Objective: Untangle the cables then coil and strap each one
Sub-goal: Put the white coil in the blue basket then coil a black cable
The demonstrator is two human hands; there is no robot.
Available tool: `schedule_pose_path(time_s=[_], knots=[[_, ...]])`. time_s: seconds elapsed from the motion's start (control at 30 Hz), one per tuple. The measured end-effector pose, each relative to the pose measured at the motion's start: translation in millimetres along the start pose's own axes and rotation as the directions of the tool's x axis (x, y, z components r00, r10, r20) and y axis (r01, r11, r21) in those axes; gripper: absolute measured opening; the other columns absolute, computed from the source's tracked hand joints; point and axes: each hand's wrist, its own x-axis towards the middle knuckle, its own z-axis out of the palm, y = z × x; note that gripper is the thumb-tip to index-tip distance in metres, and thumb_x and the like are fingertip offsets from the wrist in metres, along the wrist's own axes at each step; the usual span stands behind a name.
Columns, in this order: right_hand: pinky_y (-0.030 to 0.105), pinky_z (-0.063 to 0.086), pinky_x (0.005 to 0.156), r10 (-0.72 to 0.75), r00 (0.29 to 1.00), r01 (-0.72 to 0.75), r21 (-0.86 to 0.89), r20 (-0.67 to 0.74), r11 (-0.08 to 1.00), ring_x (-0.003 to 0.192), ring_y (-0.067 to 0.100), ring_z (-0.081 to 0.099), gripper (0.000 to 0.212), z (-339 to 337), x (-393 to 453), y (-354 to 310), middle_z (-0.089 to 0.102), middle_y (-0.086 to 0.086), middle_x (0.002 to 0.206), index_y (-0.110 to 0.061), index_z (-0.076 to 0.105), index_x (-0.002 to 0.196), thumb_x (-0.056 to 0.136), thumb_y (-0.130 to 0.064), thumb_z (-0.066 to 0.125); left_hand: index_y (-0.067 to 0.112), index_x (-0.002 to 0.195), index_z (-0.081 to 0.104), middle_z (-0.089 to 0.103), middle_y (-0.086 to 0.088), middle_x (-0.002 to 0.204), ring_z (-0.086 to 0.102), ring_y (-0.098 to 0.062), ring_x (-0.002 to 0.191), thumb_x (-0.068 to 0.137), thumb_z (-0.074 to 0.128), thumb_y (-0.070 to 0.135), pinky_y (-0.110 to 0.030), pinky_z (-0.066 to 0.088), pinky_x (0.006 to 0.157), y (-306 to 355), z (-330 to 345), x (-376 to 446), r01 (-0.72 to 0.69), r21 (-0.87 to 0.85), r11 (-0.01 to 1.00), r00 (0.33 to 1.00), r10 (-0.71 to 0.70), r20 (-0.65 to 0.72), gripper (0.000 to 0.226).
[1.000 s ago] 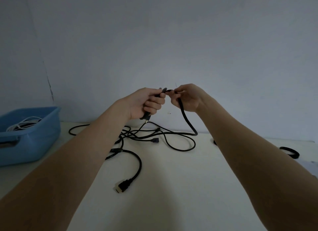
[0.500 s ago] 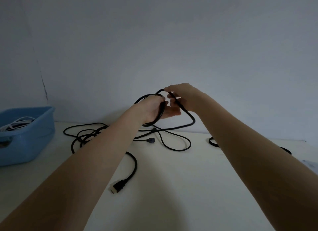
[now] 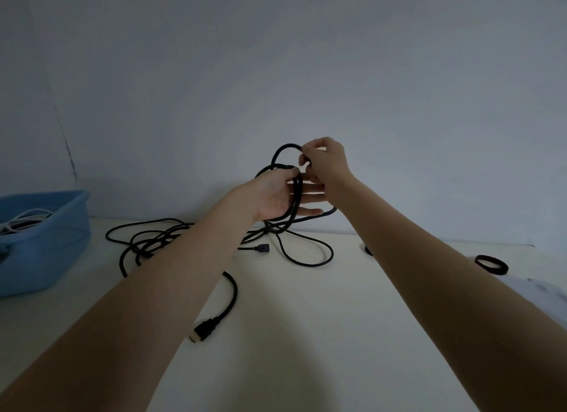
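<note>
Black cables (image 3: 147, 243) lie tangled on the pale table (image 3: 306, 335) near the wall. Raised above them, my left hand (image 3: 276, 196) carries a small coil of black cable (image 3: 294, 196) across its palm, fingers stretched out, thumb over the top strand. My right hand (image 3: 325, 163) pinches the same cable where a fresh loop (image 3: 283, 149) arcs up above the coil. A thick black cable ends in a plug (image 3: 204, 332) near the table's middle. A thinner cable ends in a small connector (image 3: 262, 248).
A blue plastic bin (image 3: 46, 236) holding white cables stands at the left edge. A black strap ring (image 3: 491, 264) lies at the right, and another dark ring (image 3: 368, 250) peeks out behind my right forearm. The wall rises just behind the tangle.
The cable end gripped in my left fist has become a coil over an opened palm. My right hand lifted and laid loops onto it. The tangle shifted left.
</note>
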Motion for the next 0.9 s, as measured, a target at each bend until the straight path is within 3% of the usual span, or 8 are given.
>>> schedule_pose_path(time_s=[0.1,0.2,0.33,0.43,0.63,0.8,0.9], knots=[[0.020,0.033,0.045,0.021,0.999,-0.022,-0.027,-0.035,0.999,0.051,0.010,0.040,0.008,-1,3,-3,0.055,0.000,0.070,-0.011,0.052,0.095,0.092,-0.008,0.045,0.000,0.100,0.056,0.071,-0.019,0.087,0.071,-0.029,0.077,0.105,0.027,0.022,-0.033,0.059,0.062,0,1,-2,0.040,-0.013,0.999,0.999,-0.040,0.000,0.038],[0.016,0.026,0.038,0.091,0.985,-0.072,0.127,-0.148,0.989,0.049,0.010,0.033,0.010,-13,8,-10,0.048,0.002,0.068,-0.007,0.052,0.097,0.094,-0.006,0.043,0.003,0.096,0.056,0.072,-0.015,0.084,0.071,-0.020,0.069,0.104,0.031,0.025,-0.021,0.054,0.051,-2,-4,-4,0.089,0.111,0.990,0.996,-0.085,-0.040,0.034],[0.016,0.025,0.039,0.086,0.969,-0.031,0.233,-0.232,0.972,0.050,0.009,0.032,0.014,-25,13,-19,0.047,0.001,0.068,-0.009,0.051,0.101,0.094,-0.005,0.040,0.005,0.085,0.053,0.062,-0.005,0.059,0.047,-0.006,0.037,0.104,0.031,0.025,-0.015,0.037,0.036,-17,-12,2,0.108,0.187,0.977,0.985,-0.079,-0.157,0.035],[0.016,0.029,0.040,0.040,0.986,-0.021,0.118,-0.159,0.993,0.050,0.010,0.035,0.011,-21,11,-16,0.054,0.001,0.068,-0.007,0.052,0.103,0.095,-0.007,0.044,0.005,0.084,0.053,0.052,-0.001,0.056,0.033,-0.004,0.030,0.104,0.031,0.026,-0.014,0.027,0.033,-20,-15,10,0.038,0.065,0.997,0.982,-0.025,-0.189,0.036],[0.015,0.027,0.036,0.007,1.000,-0.005,-0.088,0.026,0.996,0.043,0.010,0.034,0.006,-14,4,0,0.067,0.001,0.072,-0.006,0.054,0.093,0.094,-0.011,0.051,0.005,0.097,0.054,0.048,0.001,0.067,0.033,-0.003,0.034,0.103,0.028,0.026,-0.012,0.024,0.033,-6,-13,8,-0.041,-0.098,0.994,0.993,0.030,-0.111,0.033],[0.017,0.024,0.038,-0.039,0.985,0.035,0.026,0.168,0.999,0.038,0.008,0.034,0.010,-14,-3,-5,0.063,0.005,0.068,-0.009,0.054,0.083,0.092,-0.008,0.055,0.009,0.100,0.056,0.044,0.002,0.067,0.030,-0.002,0.037,0.103,0.030,0.030,-0.012,0.020,0.032,2,-18,6,-0.075,-0.149,0.986,0.995,0.064,-0.077,0.034],[0.018,0.024,0.040,-0.072,0.960,0.039,0.123,0.270,0.992,0.039,0.009,0.035,0.009,-14,-9,-2,0.058,0.006,0.065,-0.009,0.057,0.082,0.091,-0.008,0.058,0.013,0.082,0.054,0.046,0.001,0.065,0.035,-0.004,0.040,0.103,0.030,0.032,-0.013,0.023,0.034,4,-14,8,-0.124,-0.144,0.982,0.990,0.111,-0.092,0.037]])
